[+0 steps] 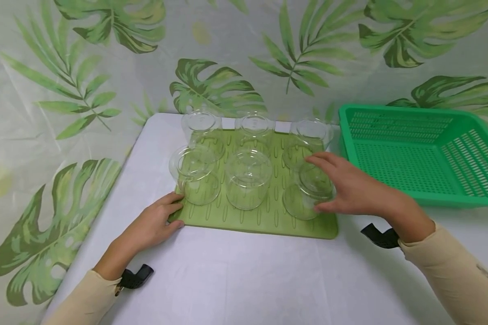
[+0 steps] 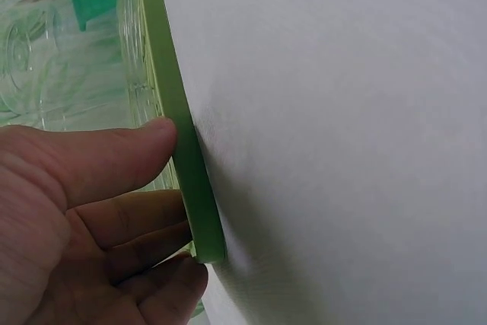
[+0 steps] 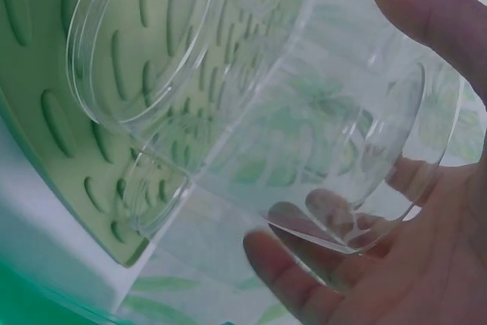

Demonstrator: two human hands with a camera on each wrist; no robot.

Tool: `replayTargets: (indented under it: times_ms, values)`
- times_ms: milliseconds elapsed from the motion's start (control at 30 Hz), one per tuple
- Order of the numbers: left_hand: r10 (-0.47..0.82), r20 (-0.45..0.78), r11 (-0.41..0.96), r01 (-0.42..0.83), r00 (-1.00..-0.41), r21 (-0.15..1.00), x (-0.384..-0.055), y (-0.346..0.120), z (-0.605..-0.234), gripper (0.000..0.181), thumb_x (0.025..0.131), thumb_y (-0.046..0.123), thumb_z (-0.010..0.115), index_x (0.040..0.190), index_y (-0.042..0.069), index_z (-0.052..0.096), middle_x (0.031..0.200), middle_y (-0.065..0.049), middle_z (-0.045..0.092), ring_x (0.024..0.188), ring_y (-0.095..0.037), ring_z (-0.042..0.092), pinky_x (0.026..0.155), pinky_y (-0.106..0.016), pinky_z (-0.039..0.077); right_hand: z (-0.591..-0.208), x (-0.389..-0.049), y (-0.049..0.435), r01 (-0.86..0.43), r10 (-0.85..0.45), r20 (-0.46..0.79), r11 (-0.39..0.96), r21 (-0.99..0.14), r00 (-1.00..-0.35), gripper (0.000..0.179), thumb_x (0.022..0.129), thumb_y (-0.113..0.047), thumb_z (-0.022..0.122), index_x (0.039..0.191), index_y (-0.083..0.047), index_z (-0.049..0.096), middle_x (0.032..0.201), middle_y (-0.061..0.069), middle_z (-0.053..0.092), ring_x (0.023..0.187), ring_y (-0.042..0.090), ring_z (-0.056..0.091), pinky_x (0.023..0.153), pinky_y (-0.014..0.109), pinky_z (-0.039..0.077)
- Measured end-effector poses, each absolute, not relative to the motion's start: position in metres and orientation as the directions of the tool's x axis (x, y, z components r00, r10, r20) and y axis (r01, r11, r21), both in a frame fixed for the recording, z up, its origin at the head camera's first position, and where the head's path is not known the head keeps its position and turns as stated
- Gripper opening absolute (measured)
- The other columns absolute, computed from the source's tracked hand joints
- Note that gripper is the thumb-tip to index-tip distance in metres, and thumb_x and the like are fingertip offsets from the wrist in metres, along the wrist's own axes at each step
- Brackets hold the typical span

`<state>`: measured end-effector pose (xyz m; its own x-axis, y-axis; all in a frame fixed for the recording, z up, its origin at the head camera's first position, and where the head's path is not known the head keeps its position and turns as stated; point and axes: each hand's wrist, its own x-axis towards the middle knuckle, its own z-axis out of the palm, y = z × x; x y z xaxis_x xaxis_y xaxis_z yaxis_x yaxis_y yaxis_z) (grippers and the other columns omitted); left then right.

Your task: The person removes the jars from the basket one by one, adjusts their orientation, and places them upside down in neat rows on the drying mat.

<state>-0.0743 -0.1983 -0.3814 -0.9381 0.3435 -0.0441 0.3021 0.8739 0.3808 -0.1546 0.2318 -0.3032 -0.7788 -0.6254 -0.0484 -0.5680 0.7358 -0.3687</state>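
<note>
A green ridged mat [image 1: 276, 216] lies on the table, with several clear cups standing on it in two rows. At its near left corner my left hand [image 1: 158, 222] pinches the mat, thumb on the front edge and fingers at the side; the left wrist view shows the thumb [image 2: 129, 159] against the rim. My right hand [image 1: 355, 187] reaches round the front right cup [image 1: 302, 203], which stands on the mat. In the right wrist view the fingers [image 3: 281, 268] are spread behind that cup [image 3: 266, 127]; whether they press on it is unclear.
A green plastic basket [image 1: 390, 198] stands to the right, close to the mat. The table carries a white cloth [image 1: 244, 275]. Behind it hangs a leaf-patterned sheet [image 1: 146, 76]. Next to the front right cup stands the front middle cup [image 1: 248, 194].
</note>
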Motion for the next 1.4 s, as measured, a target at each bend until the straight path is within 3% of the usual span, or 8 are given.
replayTargets:
  times_ms: [533, 767, 867, 1000, 1100, 1233, 1400]
  values:
    - [0.340, -0.033, 0.874, 0.303, -0.940, 0.381, -0.073, -0.200, -0.381, 0.046, 0.081, 0.014, 0.067, 0.118, -0.010, 0.056, 0.136, -0.019, 0.046, 0.131, -0.039, 0.035, 0.103, -0.050, 0.037, -0.304, -0.155, 0.233, -0.583, -0.636, -0.007, 0.712, -0.391, -0.772, 0.098, 0.062, -0.031, 0.083, 0.142, -0.014, 0.028, 0.142, 0.010, 0.029, 0.129, 0.028, 0.033, 0.099, 0.049, 0.038]
    - [0.331, -0.036, 0.873, 0.291, -0.943, 0.391, -0.071, -0.199, -0.383, 0.045, 0.081, 0.013, 0.067, 0.118, -0.010, 0.056, 0.136, -0.019, 0.046, 0.131, -0.040, 0.035, 0.103, -0.050, 0.037, -0.300, -0.154, 0.233, -0.599, -0.643, 0.030, 0.695, -0.397, -0.765, 0.105, 0.060, -0.040, 0.083, 0.143, -0.014, 0.025, 0.149, 0.011, 0.022, 0.135, 0.033, 0.024, 0.102, 0.055, 0.032]
    - [0.330, -0.025, 0.872, 0.295, -0.944, 0.392, -0.070, -0.199, -0.384, 0.045, 0.081, 0.013, 0.068, 0.117, -0.010, 0.057, 0.135, -0.019, 0.046, 0.131, -0.040, 0.036, 0.103, -0.050, 0.037, -0.297, -0.152, 0.239, -0.635, -0.637, 0.159, 0.647, -0.421, -0.754, 0.093, 0.062, -0.032, 0.084, 0.137, -0.007, 0.034, 0.142, 0.012, 0.033, 0.131, 0.032, 0.030, 0.102, 0.050, 0.030]
    - [0.326, -0.024, 0.874, 0.292, -0.945, 0.389, -0.069, -0.199, -0.383, 0.045, 0.081, 0.014, 0.068, 0.118, -0.010, 0.056, 0.136, -0.019, 0.046, 0.131, -0.039, 0.035, 0.103, -0.050, 0.037, -0.295, -0.149, 0.253, -0.708, -0.598, 0.381, 0.563, -0.426, -0.705, 0.066, 0.064, -0.013, 0.080, 0.120, 0.000, 0.048, 0.125, 0.013, 0.049, 0.118, 0.027, 0.041, 0.104, 0.025, 0.028]
    - [0.319, -0.038, 0.877, 0.279, -0.947, 0.392, -0.066, -0.200, -0.382, 0.046, 0.081, 0.015, 0.067, 0.118, -0.010, 0.056, 0.136, -0.019, 0.045, 0.132, -0.039, 0.035, 0.103, -0.050, 0.037, -0.295, -0.148, 0.263, -0.745, -0.566, 0.485, 0.529, -0.406, -0.666, 0.050, 0.066, -0.008, 0.076, 0.110, 0.000, 0.054, 0.117, 0.014, 0.055, 0.112, 0.023, 0.045, 0.100, 0.012, 0.025]
    - [0.305, -0.050, 0.880, 0.261, -0.951, 0.397, -0.062, -0.202, -0.380, 0.046, 0.081, 0.015, 0.067, 0.118, -0.010, 0.056, 0.136, -0.019, 0.046, 0.132, -0.039, 0.035, 0.103, -0.050, 0.037, -0.296, -0.147, 0.272, -0.748, -0.543, 0.519, 0.536, -0.391, -0.660, 0.034, 0.073, -0.010, 0.072, 0.103, 0.000, 0.059, 0.112, 0.015, 0.058, 0.111, 0.017, 0.046, 0.099, 0.013, 0.027]
    - [0.296, -0.060, 0.879, 0.247, -0.953, 0.407, -0.063, -0.202, -0.381, 0.047, 0.082, 0.016, 0.067, 0.120, -0.009, 0.055, 0.137, -0.018, 0.045, 0.133, -0.038, 0.034, 0.104, -0.051, 0.036, -0.295, -0.145, 0.280, -0.732, -0.524, 0.519, 0.566, -0.381, -0.675, 0.032, 0.077, -0.014, 0.070, 0.105, -0.001, 0.061, 0.112, 0.014, 0.059, 0.114, 0.013, 0.045, 0.100, 0.012, 0.027]
